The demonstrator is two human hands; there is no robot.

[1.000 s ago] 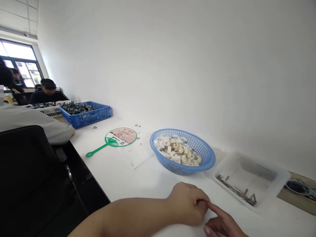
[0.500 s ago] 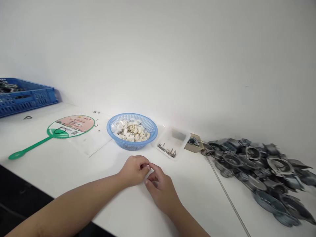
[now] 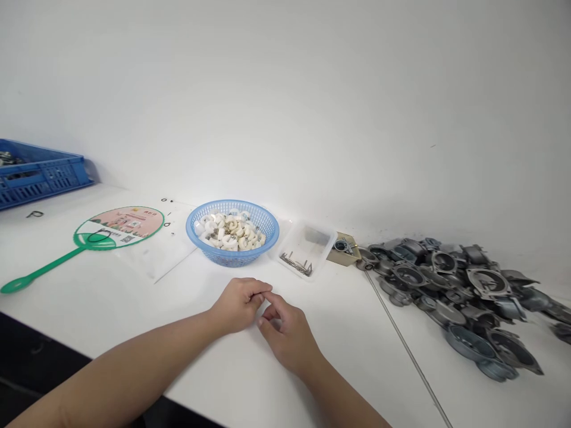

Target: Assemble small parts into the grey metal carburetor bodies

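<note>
My left hand (image 3: 237, 305) is over the white table, its thumb and index finger pinched together. My right hand (image 3: 291, 336) meets it at the fingertips, its fingers curled and the thumb bent in below them. Whatever the fingertips hold, if anything, is too small or hidden to make out. Just beyond the hands stands a blue plastic basket (image 3: 195, 239) of white and cream curved plastic pieces (image 3: 232, 230). To its right is a clear plastic tray (image 3: 317, 252) with thin metal pins or springs (image 3: 295, 263) in it.
A small tan box (image 3: 343, 257) with metal parts stands beside the tray. Grey metal castings (image 3: 446, 285) are heaped on the right, past a table seam (image 3: 408, 351). A green-handled fan (image 3: 129, 223), small black rings (image 3: 166, 224) and a blue crate (image 3: 57, 175) are on the left.
The view has turned slightly, so the basket, fan and castings appear further left. My left index finger looks straighter, and both hands stay together at the fingertips.
</note>
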